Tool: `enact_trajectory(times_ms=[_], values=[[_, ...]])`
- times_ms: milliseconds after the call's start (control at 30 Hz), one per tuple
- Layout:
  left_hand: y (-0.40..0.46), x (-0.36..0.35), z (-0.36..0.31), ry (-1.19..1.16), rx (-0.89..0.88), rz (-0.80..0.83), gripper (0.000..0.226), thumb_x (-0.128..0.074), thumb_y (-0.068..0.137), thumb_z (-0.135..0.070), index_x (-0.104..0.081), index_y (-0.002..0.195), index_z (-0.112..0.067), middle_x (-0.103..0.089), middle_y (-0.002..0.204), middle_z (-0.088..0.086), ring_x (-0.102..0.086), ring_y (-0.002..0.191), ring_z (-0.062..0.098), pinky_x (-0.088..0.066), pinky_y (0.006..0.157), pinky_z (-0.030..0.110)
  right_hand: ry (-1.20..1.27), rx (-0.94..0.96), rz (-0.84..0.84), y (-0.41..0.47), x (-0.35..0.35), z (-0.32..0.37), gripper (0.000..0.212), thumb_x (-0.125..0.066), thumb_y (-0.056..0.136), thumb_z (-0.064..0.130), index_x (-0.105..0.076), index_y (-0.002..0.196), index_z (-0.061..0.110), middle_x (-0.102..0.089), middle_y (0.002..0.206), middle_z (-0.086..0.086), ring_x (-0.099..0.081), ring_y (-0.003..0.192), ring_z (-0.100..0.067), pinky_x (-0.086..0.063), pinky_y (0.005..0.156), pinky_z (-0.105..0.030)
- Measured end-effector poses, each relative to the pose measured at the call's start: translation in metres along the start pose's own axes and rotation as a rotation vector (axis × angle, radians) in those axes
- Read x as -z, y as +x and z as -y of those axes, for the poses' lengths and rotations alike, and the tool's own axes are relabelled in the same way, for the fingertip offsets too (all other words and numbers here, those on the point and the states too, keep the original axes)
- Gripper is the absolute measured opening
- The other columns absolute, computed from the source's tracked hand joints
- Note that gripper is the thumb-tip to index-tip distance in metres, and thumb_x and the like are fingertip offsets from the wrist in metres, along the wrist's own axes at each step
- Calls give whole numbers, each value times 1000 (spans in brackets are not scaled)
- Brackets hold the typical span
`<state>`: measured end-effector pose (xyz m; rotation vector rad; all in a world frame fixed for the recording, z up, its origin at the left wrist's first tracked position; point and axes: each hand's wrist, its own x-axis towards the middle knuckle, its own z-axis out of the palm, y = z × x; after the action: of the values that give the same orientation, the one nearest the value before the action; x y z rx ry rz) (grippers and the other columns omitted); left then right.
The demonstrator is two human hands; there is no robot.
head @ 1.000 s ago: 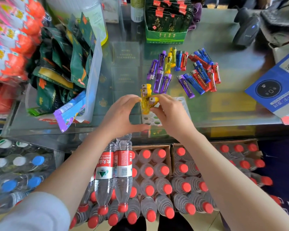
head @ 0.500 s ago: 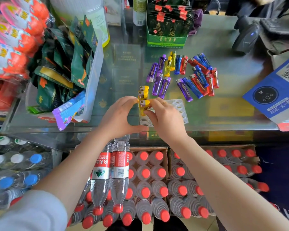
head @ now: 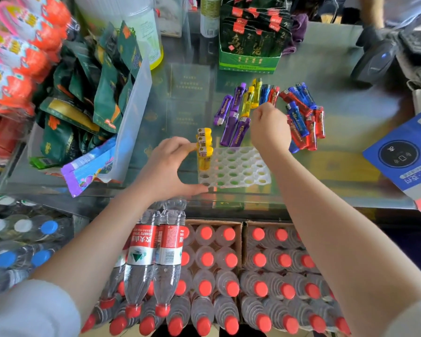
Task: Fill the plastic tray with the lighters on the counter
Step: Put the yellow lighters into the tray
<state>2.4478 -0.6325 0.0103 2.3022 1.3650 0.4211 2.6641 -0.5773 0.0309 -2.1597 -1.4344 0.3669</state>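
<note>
A white plastic tray (head: 243,171) with rows of round holes lies near the front edge of the glass counter (head: 350,132). Three yellow lighters (head: 204,152) stand in its left column. My left hand (head: 170,169) holds the tray's left side, fingertips against the yellow lighters and thumb on the near corner. Behind the tray lie loose lighters: purple ones (head: 231,110), yellow ones (head: 249,100), and red and blue ones (head: 306,120). My right hand (head: 269,130) hovers over this pile with curled fingers; anything under them is hidden.
A clear bin of snack packets (head: 131,113) stands left of the tray. A green box of sachets (head: 248,59) sits behind the lighters. A barcode scanner (head: 374,62) and a blue payment sign (head: 404,156) are on the right. Water bottles (head: 216,276) fill boxes below the counter.
My right hand has left the yellow lighters in the tray and moved back and right to the loose pile. The left hand stays at the tray's left side.
</note>
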Motion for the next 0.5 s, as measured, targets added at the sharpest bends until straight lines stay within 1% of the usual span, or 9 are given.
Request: enact_trajectory(times_ms=[67, 133, 200, 233, 300, 400, 433, 500], values=[[0, -2, 1, -11, -12, -15, 94, -57, 54, -71, -50, 126, -11, -47, 125, 5, -35, 119, 16, -23, 100, 26, -63, -34, 8, 11, -7, 3, 30, -34, 94, 26, -56, 94, 5, -60, 86, -11, -58, 78, -31, -43, 60, -33], [1, -2, 1, -27, -17, -13, 94, -58, 55, -69, -49, 128, -10, -46, 129, 5, -32, 122, 15, -23, 102, 26, -87, -70, 39, 22, -13, 5, 32, -43, 90, 36, -56, 84, 8, -61, 81, -10, -60, 80, -29, -44, 61, -32], [2, -2, 2, -36, -20, -17, 93, -59, 55, -68, -50, 128, -11, -46, 129, 5, -33, 122, 14, -25, 102, 28, -105, -100, 66, 29, -17, 6, 33, -53, 85, 42, -53, 76, 11, -60, 78, -9, -61, 82, -28, -45, 61, -32], [2, -2, 3, -39, -19, -16, 92, -59, 55, -68, -50, 127, -11, -46, 129, 5, -33, 122, 14, -26, 102, 28, -108, -111, 73, 31, -19, 7, 32, -56, 83, 41, -51, 75, 11, -58, 76, -9, -60, 79, -28, -44, 60, -32], [3, -2, 4, -43, -18, -12, 91, -60, 55, -67, -50, 127, -11, -46, 129, 4, -32, 121, 13, -26, 102, 28, -99, -123, 81, 32, -19, 9, 27, -58, 82, 33, -48, 72, 10, -56, 74, -9, -57, 72, -27, -41, 57, -30], [4, -2, 5, -39, -22, -17, 91, -60, 56, -67, -50, 127, -11, -46, 129, 3, -32, 121, 12, -27, 101, 28, -73, -140, 96, 31, -15, 12, 26, -58, 79, 21, -44, 61, 9, -52, 65, -6, -49, 59, -25, -32, 48, -23], [4, -2, 5, -37, -26, -19, 91, -60, 56, -67, -50, 127, -11, -46, 129, 3, -32, 121, 12, -27, 101, 28, -47, -144, 100, 29, -11, 12, 22, -57, 78, 18, -47, 61, 9, -50, 62, -5, -48, 56, -25, -29, 46, -21], [3, -2, 6, -34, -30, -22, 91, -60, 56, -68, -50, 127, -11, -46, 129, 3, -31, 122, 11, -27, 100, 28, 36, -128, 79, 24, -1, 10, 11, -55, 78, 16, -58, 69, 9, -51, 59, -3, -48, 57, -26, -28, 45, -21]])
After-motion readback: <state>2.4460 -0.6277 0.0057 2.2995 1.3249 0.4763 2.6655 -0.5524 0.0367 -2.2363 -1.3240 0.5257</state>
